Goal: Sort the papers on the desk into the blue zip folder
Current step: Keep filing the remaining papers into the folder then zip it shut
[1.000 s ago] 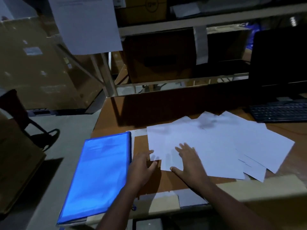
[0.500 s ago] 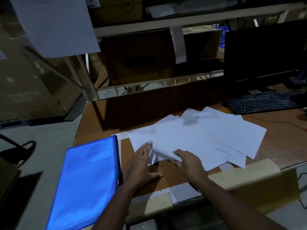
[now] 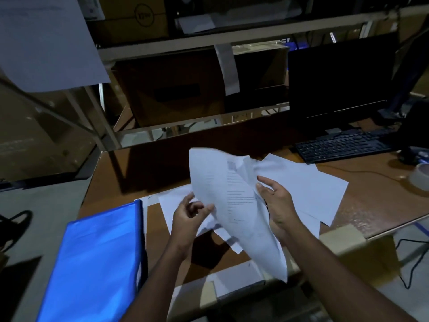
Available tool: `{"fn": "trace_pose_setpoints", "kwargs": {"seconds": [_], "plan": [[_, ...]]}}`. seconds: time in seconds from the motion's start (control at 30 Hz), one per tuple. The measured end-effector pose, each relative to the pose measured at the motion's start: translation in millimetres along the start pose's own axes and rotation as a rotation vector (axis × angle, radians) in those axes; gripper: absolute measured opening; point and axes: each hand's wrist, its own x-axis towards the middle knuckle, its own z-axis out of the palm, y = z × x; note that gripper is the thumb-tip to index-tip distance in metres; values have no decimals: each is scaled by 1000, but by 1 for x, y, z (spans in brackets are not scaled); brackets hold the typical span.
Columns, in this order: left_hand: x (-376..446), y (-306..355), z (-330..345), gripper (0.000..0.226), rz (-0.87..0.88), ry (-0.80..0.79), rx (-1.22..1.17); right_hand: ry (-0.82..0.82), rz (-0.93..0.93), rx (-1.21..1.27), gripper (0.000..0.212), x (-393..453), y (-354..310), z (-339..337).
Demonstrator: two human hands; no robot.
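A printed white sheet is lifted off the desk and bends upright between my hands. My left hand pinches its left edge. My right hand holds its right side, fingers partly behind the paper. More white papers lie fanned out on the brown desk under and to the right of my hands. The blue zip folder lies flat and closed at the desk's left front corner, left of my left arm.
A black keyboard and dark monitor stand at the back right, with a tape roll at the far right edge. Metal shelves with cardboard boxes rise behind the desk. A sheet hangs at upper left.
Both hands were pressing on the papers lying flat; they have since gathered a sheet by its near edge and raised it off the desk. The camera view shifted to the right.
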Motion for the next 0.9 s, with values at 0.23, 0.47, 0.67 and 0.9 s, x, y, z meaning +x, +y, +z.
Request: {"fn": "trace_pose_setpoints", "kwargs": {"seconds": [0.23, 0.47, 0.67, 0.9], "plan": [[12, 4, 35, 31, -68, 1, 7, 0, 132, 44, 23, 36, -2, -39], [25, -36, 50, 27, -299, 221, 169, 8, -225, -979, 40, 72, 21, -97], [17, -41, 61, 28, -288, 341, 223, -171, -187, -1429, 94, 83, 47, -129], [-1, -58, 65, 33, -281, 429, 155, -46, -473, -1498, 60, 82, 46, -129]]}}
